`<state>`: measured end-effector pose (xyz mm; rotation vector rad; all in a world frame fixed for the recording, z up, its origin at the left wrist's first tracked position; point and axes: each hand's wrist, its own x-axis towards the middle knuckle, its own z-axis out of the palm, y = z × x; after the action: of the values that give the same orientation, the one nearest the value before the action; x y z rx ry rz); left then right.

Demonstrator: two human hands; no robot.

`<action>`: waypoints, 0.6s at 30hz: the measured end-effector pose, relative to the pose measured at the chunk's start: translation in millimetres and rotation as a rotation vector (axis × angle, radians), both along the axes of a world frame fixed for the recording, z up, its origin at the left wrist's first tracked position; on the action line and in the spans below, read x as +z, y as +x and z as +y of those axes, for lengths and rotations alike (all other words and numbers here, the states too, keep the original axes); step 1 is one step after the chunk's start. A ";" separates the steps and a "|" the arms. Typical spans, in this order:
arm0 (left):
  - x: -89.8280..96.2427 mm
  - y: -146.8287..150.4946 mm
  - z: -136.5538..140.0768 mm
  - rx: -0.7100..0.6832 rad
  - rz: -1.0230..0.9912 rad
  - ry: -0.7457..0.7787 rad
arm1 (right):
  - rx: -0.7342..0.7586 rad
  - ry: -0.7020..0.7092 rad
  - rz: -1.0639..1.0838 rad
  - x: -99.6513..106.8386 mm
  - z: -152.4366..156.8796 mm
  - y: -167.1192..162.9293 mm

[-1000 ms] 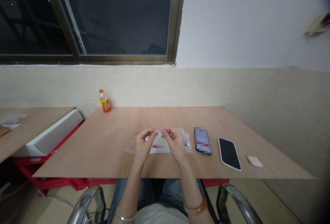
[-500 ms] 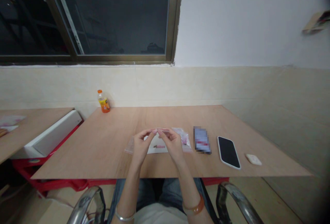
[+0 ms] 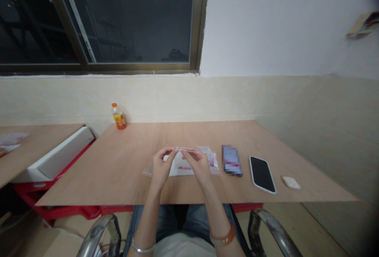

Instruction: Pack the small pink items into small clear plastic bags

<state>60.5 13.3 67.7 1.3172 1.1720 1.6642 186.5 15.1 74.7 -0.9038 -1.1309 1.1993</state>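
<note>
My left hand [image 3: 162, 165] and my right hand [image 3: 198, 166] are raised over the table, thumbs and fingers pinched. Between them stretches a small clear plastic bag [image 3: 186, 149] with a reddish top edge, gripped on both sides. Below lies a white sheet [image 3: 174, 170] with a few small pink pieces [image 3: 185, 167] on it. Clear plastic sticks out under the sheet at the left. To the right of my right hand rests another clear plastic bag [image 3: 213, 160] holding something pink. My fingers partly cover the sheet and the bag they hold.
On the wooden table [image 3: 118, 178] are a blurred-out phone-like item [image 3: 232, 160], a white-framed phone or tablet [image 3: 262, 174] and a small white case [image 3: 290, 182]. An orange drink bottle [image 3: 119, 120] stands at the back left. Metal chair arms [image 3: 102, 233] flank my lap.
My left hand has shifted slightly left, and the gap between the thumbs is a little wider. Both hands still hold the plastic bag.
</note>
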 end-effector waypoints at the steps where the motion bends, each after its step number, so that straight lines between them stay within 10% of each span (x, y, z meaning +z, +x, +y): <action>1: -0.2 0.6 0.1 0.009 0.006 0.006 | -0.001 -0.013 0.007 -0.2 -0.3 -0.3; 18: 1.1 2.4 -2.0 -0.003 0.117 0.000 | 0.002 -0.085 0.034 0.1 -2.6 -1.9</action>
<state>63.0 11.3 68.9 1.4323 1.2365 1.6036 184.6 12.6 74.8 -0.9437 -1.0609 1.2677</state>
